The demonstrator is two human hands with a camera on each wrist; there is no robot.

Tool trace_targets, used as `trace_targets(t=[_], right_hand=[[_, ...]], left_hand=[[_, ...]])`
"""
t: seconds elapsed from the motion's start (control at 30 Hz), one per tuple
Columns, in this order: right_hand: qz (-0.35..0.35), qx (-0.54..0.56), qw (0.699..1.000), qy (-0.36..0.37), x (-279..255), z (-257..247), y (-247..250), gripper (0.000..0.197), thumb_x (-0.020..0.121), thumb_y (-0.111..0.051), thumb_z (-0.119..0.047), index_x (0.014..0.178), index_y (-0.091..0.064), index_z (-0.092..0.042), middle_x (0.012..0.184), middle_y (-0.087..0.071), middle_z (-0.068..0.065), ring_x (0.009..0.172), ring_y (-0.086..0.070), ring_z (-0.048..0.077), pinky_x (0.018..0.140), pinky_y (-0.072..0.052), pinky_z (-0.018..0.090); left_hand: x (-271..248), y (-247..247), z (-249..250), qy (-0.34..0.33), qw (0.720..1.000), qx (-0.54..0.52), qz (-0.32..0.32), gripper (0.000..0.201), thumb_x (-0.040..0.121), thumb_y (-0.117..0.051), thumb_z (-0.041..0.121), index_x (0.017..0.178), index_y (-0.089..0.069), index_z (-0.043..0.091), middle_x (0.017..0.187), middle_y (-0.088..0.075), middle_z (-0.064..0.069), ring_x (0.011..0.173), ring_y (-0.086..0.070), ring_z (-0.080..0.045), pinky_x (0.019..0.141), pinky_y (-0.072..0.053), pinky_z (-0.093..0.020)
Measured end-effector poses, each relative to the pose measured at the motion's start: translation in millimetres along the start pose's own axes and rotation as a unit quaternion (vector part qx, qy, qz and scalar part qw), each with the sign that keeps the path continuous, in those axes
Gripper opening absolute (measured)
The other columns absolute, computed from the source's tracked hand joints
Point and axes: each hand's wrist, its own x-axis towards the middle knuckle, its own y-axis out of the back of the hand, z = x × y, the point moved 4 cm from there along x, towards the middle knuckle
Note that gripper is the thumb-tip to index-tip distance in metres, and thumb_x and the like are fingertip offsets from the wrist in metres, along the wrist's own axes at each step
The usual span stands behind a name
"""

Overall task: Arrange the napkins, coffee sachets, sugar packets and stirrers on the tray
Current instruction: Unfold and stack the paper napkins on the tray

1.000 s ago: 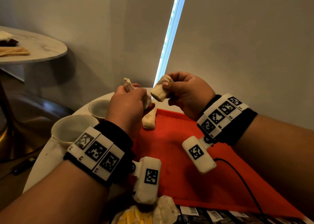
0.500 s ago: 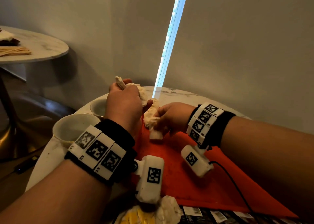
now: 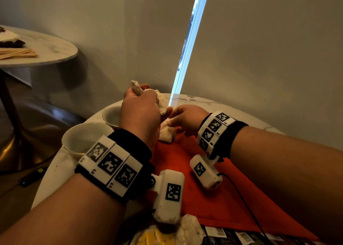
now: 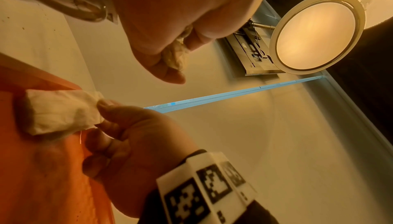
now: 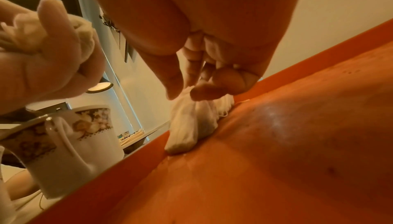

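A red tray [image 3: 213, 198] lies on the round marble table [image 3: 200, 100]. At the tray's far left corner, by the rim, rests a soft white sachet [image 3: 167, 134] [image 4: 59, 110] [image 5: 191, 126]. My right hand [image 3: 173, 122] [image 5: 185, 91] pinches its far end between thumb and fingertips. Just left and higher, my left hand [image 3: 141, 107] [image 4: 170, 62] grips a bunch of the same white sachets [image 3: 163, 103] [image 4: 176, 54] [image 5: 32, 32]; one end sticks out above the knuckles.
Two white cups [image 3: 83, 139] [image 3: 111, 114] stand left of the tray; the patterned cup [image 5: 74, 135] is close to its rim. Dark packets [image 3: 232, 235] and a crumpled napkin [image 3: 189, 228] lie at the near edge. A second table [image 3: 46, 49] with wooden stirrers [image 3: 16, 53] stands far left.
My right hand came down from in front of me with one sachet and set it on the tray's far left corner. My left hand stayed raised with its bunch.
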Motion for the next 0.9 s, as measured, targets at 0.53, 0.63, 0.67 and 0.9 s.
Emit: trace_targets(t=[0.53,0.63,0.67,0.9], right_hand=[[-0.153,0.041,0.987,-0.007,-3.2,9.3,-21.3,0.011,0.092,-0.067,-0.015,0.085,-0.075,-0.014,0.089,-0.077,0.008,0.077,-0.069,0.021,0.069,-0.051,0.035],[-0.136,0.037,0.99,-0.001,-4.2,10.4,-18.8,0.007,0.092,-0.067,-0.015,0.089,-0.074,-0.013,0.085,-0.076,0.006,0.073,-0.069,0.018,0.065,-0.05,0.031],[-0.125,0.031,0.992,0.005,-5.7,9.2,-15.7,0.006,0.092,-0.067,-0.015,0.091,-0.073,-0.013,0.084,-0.075,0.005,0.073,-0.069,0.017,0.063,-0.049,0.029],[0.011,0.245,0.967,0.075,-10.6,-7.2,22.5,0.031,0.096,-0.061,-0.042,0.091,-0.065,-0.012,0.071,-0.059,0.003,0.061,-0.057,0.017,0.054,-0.042,0.029]], left_hand=[[0.5,2.9,-0.5,0.007,1.0,0.025,0.011,0.022,0.1,-0.054,0.015,0.118,-0.056,0.028,0.105,-0.063,-0.005,0.097,-0.066,-0.022,0.084,-0.061,-0.044],[-0.5,1.6,-1.1,0.007,1.0,0.027,0.008,0.019,0.099,-0.055,0.013,0.11,-0.057,0.029,0.101,-0.064,-0.004,0.094,-0.067,-0.02,0.084,-0.061,-0.044],[-1.6,0.7,-0.6,0.008,1.0,0.023,0.004,0.019,0.099,-0.055,0.012,0.106,-0.057,0.03,0.1,-0.064,-0.003,0.092,-0.068,-0.02,0.083,-0.062,-0.042],[-5.5,-3.3,-1.7,0.014,0.999,0.021,-0.02,0.02,0.098,-0.059,0.012,0.116,-0.059,0.021,0.105,-0.067,-0.008,0.094,-0.07,-0.022,0.083,-0.062,-0.044]])
